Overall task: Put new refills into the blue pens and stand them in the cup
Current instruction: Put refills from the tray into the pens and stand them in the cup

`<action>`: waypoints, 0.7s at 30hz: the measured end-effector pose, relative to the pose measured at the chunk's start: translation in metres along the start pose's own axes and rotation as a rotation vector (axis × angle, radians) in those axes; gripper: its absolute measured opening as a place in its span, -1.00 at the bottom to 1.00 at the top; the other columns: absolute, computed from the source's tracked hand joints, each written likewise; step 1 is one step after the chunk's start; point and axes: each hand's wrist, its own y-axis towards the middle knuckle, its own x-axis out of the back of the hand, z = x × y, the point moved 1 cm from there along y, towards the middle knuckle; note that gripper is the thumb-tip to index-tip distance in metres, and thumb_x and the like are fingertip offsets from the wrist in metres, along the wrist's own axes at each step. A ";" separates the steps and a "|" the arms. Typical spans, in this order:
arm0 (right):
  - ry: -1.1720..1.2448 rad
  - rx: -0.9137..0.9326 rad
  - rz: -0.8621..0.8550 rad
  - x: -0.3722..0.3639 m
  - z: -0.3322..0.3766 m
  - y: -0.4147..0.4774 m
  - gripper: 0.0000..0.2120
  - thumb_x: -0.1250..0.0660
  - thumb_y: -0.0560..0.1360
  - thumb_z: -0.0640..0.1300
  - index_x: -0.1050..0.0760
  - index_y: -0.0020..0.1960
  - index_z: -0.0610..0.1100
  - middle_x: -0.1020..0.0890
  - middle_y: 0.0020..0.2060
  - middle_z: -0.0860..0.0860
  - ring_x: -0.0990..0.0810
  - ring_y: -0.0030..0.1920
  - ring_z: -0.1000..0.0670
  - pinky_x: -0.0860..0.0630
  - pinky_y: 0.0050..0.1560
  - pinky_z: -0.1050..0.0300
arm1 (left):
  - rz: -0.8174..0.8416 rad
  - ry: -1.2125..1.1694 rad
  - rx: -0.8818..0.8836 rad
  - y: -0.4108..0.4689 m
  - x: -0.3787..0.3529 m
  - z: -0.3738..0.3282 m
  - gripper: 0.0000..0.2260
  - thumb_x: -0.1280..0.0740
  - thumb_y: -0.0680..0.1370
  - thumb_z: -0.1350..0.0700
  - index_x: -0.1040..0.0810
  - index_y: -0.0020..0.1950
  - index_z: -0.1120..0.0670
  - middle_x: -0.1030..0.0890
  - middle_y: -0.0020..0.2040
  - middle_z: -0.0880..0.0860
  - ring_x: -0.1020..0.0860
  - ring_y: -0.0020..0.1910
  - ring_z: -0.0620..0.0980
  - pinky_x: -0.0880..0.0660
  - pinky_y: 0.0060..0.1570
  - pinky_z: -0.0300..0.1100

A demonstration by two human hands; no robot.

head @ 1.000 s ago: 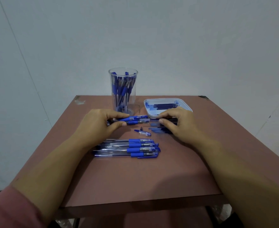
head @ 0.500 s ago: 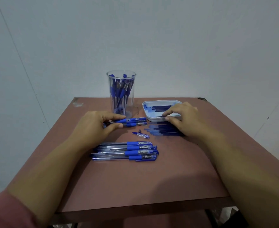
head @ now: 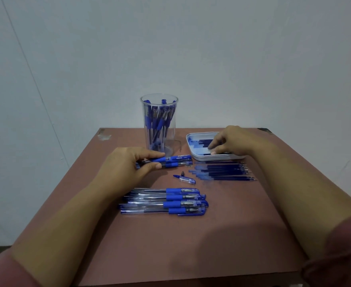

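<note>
My left hand [head: 126,165] grips a small bundle of blue pens [head: 176,161] lying on the table just in front of the clear cup [head: 159,121], which stands with several blue pens in it. My right hand [head: 230,141] reaches into the white tray [head: 195,155] and its fingertips pinch at a dark refill [head: 203,142] there; whether it is lifted I cannot tell. A row of loose refills [head: 222,172] lies in front of the tray. A pen cap [head: 186,179] lies alone in the middle. Several more blue pens [head: 164,200] lie stacked nearer to me.
The brown table [head: 170,245] stands against a pale wall, with its front half bare. A worn spot [head: 104,136] marks the far left corner.
My right hand has moved from the loose refills on the table up and back into the white tray. My left hand keeps hold of the pens in place.
</note>
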 end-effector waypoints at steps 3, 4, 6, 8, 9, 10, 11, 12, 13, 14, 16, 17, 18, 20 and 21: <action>-0.002 0.007 0.001 -0.003 -0.002 0.005 -0.87 -0.48 0.45 -0.06 -0.68 0.00 0.03 -0.62 -0.17 0.23 -0.56 -0.11 0.23 -0.41 -0.04 0.23 | 0.007 0.004 -0.012 0.001 -0.001 -0.001 -0.71 -0.39 0.43 -0.15 -0.62 0.15 -0.24 -0.66 -0.01 -0.26 -0.58 -0.03 -0.29 -0.53 -0.01 -0.31; -0.010 0.007 0.002 -0.004 -0.003 0.006 -0.87 -0.47 0.46 -0.06 -0.68 0.01 0.03 -0.62 -0.17 0.22 -0.56 -0.11 0.22 -0.41 -0.04 0.22 | 0.008 0.000 -0.014 0.001 -0.001 -0.001 -0.69 -0.36 0.42 -0.19 -0.62 0.15 -0.25 -0.66 -0.02 -0.26 -0.58 -0.02 -0.30 -0.53 -0.01 -0.30; -0.046 0.011 0.005 -0.005 -0.003 0.008 -0.86 -0.44 0.49 -0.05 -0.68 0.03 0.02 -0.63 -0.13 0.19 -0.55 -0.11 0.21 -0.42 -0.01 0.19 | 0.002 -0.006 -0.018 0.001 0.000 -0.001 -0.67 -0.34 0.40 -0.22 -0.62 0.14 -0.25 -0.66 -0.03 -0.27 -0.58 -0.03 -0.31 -0.53 -0.02 -0.31; -0.058 0.009 0.014 -0.005 -0.003 0.009 -0.86 -0.43 0.50 -0.05 -0.67 0.05 0.02 -0.64 -0.08 0.16 -0.55 -0.09 0.19 -0.43 0.01 0.17 | -0.002 -0.012 -0.017 0.002 0.000 -0.001 -0.67 -0.34 0.40 -0.21 -0.62 0.14 -0.25 -0.67 -0.03 -0.26 -0.58 -0.03 -0.31 -0.52 -0.03 -0.32; -0.058 0.009 0.022 -0.005 -0.003 0.008 -0.86 -0.44 0.49 -0.04 -0.67 0.05 0.02 -0.63 -0.09 0.16 -0.55 -0.08 0.18 -0.42 0.02 0.17 | -0.005 -0.017 -0.017 0.002 0.000 -0.001 -0.67 -0.34 0.40 -0.21 -0.62 0.14 -0.25 -0.67 -0.03 -0.26 -0.58 -0.03 -0.31 -0.52 -0.02 -0.32; -0.058 0.009 0.028 -0.005 -0.003 0.009 -0.86 -0.44 0.49 -0.05 -0.67 0.04 0.02 -0.62 -0.10 0.17 -0.55 -0.07 0.17 -0.42 0.01 0.17 | -0.009 -0.022 -0.017 0.002 0.000 -0.002 -0.67 -0.34 0.40 -0.22 -0.61 0.14 -0.25 -0.67 -0.03 -0.26 -0.58 -0.03 -0.31 -0.53 -0.02 -0.31; -0.055 0.008 0.030 -0.006 -0.002 0.009 -0.87 -0.44 0.48 -0.05 -0.67 0.03 0.02 -0.62 -0.10 0.17 -0.56 -0.07 0.16 -0.41 0.00 0.18 | -0.013 -0.026 -0.017 0.002 0.000 -0.002 -0.67 -0.33 0.39 -0.22 -0.61 0.13 -0.26 -0.66 -0.03 -0.27 -0.58 -0.03 -0.32 -0.53 -0.01 -0.30; -0.048 0.007 0.028 -0.006 -0.002 0.010 -0.90 -0.44 0.49 -0.06 -0.66 0.00 0.02 -0.62 -0.10 0.16 -0.56 -0.07 0.16 -0.42 -0.01 0.18 | -0.016 -0.029 -0.015 0.002 0.001 -0.002 -0.67 -0.33 0.39 -0.23 -0.61 0.13 -0.26 -0.66 -0.03 -0.27 -0.58 -0.03 -0.32 -0.53 -0.01 -0.29; -0.039 0.004 0.024 -0.007 -0.003 0.011 -0.93 -0.44 0.49 -0.07 -0.65 -0.03 0.02 -0.63 -0.10 0.15 -0.56 -0.07 0.16 -0.43 -0.03 0.18 | -0.018 -0.031 -0.014 0.002 0.001 -0.003 -0.67 -0.33 0.39 -0.23 -0.61 0.13 -0.26 -0.66 -0.02 -0.27 -0.58 -0.02 -0.32 -0.54 0.00 -0.27; -0.033 0.002 0.022 -0.007 -0.003 0.011 -0.96 -0.43 0.49 -0.08 -0.63 -0.06 0.02 -0.63 -0.09 0.13 -0.56 -0.07 0.15 -0.43 -0.06 0.18 | -0.019 -0.030 -0.015 0.002 0.001 -0.003 -0.66 -0.33 0.39 -0.22 -0.61 0.14 -0.25 -0.66 -0.01 -0.26 -0.58 -0.02 -0.31 -0.55 0.01 -0.25; -0.035 0.004 0.026 -0.008 -0.004 0.013 -0.97 -0.43 0.50 -0.08 -0.59 -0.09 0.02 -0.62 -0.08 0.10 -0.56 -0.07 0.11 -0.45 -0.09 0.17 | -0.019 -0.027 -0.017 0.001 0.002 -0.004 -0.67 -0.33 0.40 -0.21 -0.62 0.15 -0.24 -0.67 -0.01 -0.24 -0.59 -0.02 -0.29 -0.56 0.01 -0.20; -0.037 0.005 0.028 -0.009 -0.004 0.013 -0.97 -0.42 0.50 -0.08 -0.57 -0.09 0.02 -0.62 -0.08 0.09 -0.56 -0.07 0.10 -0.46 -0.09 0.17 | -0.020 -0.030 -0.016 0.001 0.002 -0.004 -0.67 -0.34 0.40 -0.20 -0.61 0.15 -0.24 -0.67 -0.01 -0.24 -0.59 -0.03 -0.28 -0.56 0.02 -0.19; -0.037 0.006 0.028 -0.010 -0.005 0.013 -0.96 -0.42 0.51 -0.08 -0.57 -0.09 0.02 -0.62 -0.08 0.08 -0.56 -0.07 0.08 -0.47 -0.09 0.16 | -0.020 -0.032 -0.012 0.001 0.002 -0.004 -0.67 -0.34 0.40 -0.20 -0.61 0.14 -0.25 -0.67 -0.02 -0.25 -0.59 -0.03 -0.28 -0.56 0.02 -0.19; -0.031 0.018 0.012 -0.009 -0.003 0.012 -0.96 -0.41 0.51 -0.07 -0.55 -0.10 0.04 -0.62 -0.10 0.07 -0.58 -0.07 0.04 -0.51 -0.08 0.13 | -0.017 -0.034 -0.006 0.002 0.002 -0.004 -0.68 -0.34 0.40 -0.21 -0.61 0.14 -0.26 -0.66 -0.02 -0.25 -0.59 -0.03 -0.28 -0.57 0.02 -0.18; -0.021 0.033 -0.011 -0.008 -0.001 0.010 -0.95 -0.40 0.52 -0.07 -0.55 -0.10 0.05 -0.63 -0.11 0.06 -0.59 -0.07 0.03 -0.51 -0.07 0.12 | -0.018 -0.035 -0.004 0.002 0.002 -0.003 -0.68 -0.34 0.40 -0.20 -0.61 0.14 -0.26 -0.67 -0.02 -0.25 -0.59 -0.03 -0.28 -0.57 0.02 -0.17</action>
